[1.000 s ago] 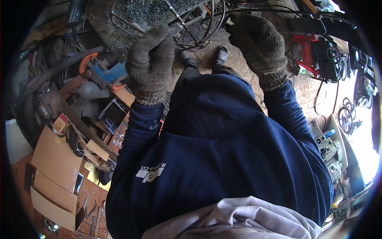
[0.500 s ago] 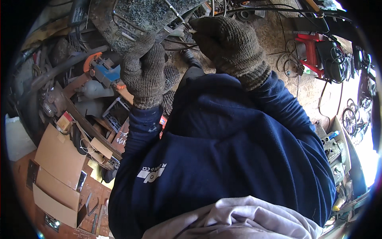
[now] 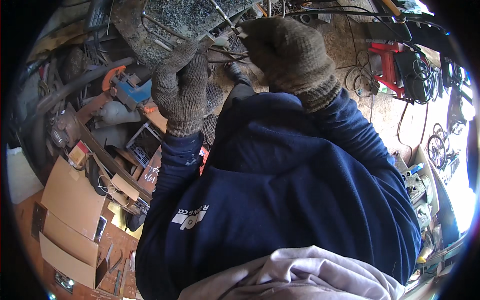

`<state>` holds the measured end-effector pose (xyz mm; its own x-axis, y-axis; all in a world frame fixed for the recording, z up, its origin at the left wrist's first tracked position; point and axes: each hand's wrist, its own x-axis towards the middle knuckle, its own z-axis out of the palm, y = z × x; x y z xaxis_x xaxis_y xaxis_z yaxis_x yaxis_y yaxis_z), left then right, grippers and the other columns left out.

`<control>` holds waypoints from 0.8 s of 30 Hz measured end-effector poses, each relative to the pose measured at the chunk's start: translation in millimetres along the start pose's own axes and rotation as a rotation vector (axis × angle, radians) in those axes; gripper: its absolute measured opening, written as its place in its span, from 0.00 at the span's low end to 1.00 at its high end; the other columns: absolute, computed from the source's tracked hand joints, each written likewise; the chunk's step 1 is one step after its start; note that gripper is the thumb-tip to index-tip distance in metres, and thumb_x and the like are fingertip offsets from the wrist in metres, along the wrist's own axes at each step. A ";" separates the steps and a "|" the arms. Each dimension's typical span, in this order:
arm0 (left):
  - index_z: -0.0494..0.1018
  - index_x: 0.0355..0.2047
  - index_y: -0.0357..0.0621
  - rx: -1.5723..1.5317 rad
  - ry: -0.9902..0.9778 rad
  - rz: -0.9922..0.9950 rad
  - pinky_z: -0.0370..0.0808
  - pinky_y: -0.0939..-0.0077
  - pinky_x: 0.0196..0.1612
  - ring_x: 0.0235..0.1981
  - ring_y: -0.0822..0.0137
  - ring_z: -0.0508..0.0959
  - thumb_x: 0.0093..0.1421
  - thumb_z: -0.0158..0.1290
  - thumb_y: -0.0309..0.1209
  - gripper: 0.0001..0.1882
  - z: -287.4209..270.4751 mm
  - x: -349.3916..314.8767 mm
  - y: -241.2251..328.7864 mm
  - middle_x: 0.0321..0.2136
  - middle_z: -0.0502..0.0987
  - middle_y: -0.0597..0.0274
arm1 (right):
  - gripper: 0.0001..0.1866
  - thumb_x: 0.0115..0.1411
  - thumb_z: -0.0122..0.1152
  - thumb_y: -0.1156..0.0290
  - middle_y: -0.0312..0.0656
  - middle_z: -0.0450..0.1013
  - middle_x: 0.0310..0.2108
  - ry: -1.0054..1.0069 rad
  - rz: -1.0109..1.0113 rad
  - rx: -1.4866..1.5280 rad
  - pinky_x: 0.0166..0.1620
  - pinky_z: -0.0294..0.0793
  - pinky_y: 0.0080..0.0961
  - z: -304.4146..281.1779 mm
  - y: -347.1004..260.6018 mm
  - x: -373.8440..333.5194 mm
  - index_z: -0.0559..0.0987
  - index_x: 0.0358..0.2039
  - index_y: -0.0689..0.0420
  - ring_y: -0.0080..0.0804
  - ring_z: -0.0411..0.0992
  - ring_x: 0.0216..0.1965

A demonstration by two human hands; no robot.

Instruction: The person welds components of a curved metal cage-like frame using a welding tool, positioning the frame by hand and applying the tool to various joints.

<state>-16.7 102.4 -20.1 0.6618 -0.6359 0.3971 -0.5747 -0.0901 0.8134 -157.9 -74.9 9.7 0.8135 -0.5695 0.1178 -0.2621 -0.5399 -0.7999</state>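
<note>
Thick grey-brown knitted gloves cover both hands. My right hand [image 3: 290, 57] is closed at the upper middle, its fingertips around the lower end of a thin, pale metal rod [image 3: 221, 13]. That rod slants up and left over a worn metal worktop [image 3: 175, 15] strewn with grey grit. My left hand [image 3: 181, 92] is at the worktop's near edge, thumb and fingers pressed together. A small flat metal piece [image 3: 206, 43] shows by its fingertips; whatever lies inside the grip is hidden. A bent metal rod [image 3: 160, 29] rests on the worktop just beyond the left hand.
Left of me stand a blue-and-orange tool [image 3: 131, 91], a grey plastic crate [image 3: 145, 142] and opened cardboard [image 3: 75, 200]. Cables [image 3: 357, 75] coil on the floor at right beside a red stool [image 3: 385, 65]. Metal parts [image 3: 417, 187] crowd the lower right.
My right hand has shifted slightly, its glove turning a little, with the rod still at its fingertips. The left hand stays nearly in place. The whole view has moved slightly.
</note>
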 end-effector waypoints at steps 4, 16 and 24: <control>0.77 0.47 0.37 -0.006 -0.005 -0.015 0.76 0.66 0.54 0.47 0.62 0.79 0.59 0.59 0.17 0.15 -1.6 -0.8 0.8 0.47 0.80 0.51 | 0.14 0.59 0.70 0.70 0.40 0.82 0.34 0.007 0.066 -0.063 0.41 0.80 0.25 -13.9 20.3 -2.1 0.83 0.46 0.55 0.26 0.80 0.36; 0.79 0.41 0.43 0.115 -0.174 0.212 0.79 0.69 0.39 0.36 0.59 0.83 0.57 0.63 0.23 0.12 21.5 12.4 11.5 0.36 0.83 0.57 | 0.17 0.65 0.64 0.74 0.38 0.79 0.44 -0.049 0.171 0.336 0.48 0.77 0.22 -17.0 34.2 -32.2 0.77 0.54 0.59 0.21 0.76 0.43; 0.80 0.42 0.46 0.173 -0.167 0.222 0.78 0.68 0.36 0.33 0.60 0.82 0.58 0.62 0.25 0.11 27.9 8.2 7.5 0.33 0.82 0.59 | 0.17 0.69 0.58 0.72 0.40 0.78 0.45 -0.096 0.225 0.441 0.49 0.77 0.23 -18.6 39.1 -41.4 0.75 0.57 0.59 0.23 0.77 0.44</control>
<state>-29.0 75.1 -22.7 0.4313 -0.7701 0.4700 -0.7789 -0.0549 0.6247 -211.5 -84.0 -15.5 0.8115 -0.5711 -0.1239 -0.2089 -0.0854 -0.9742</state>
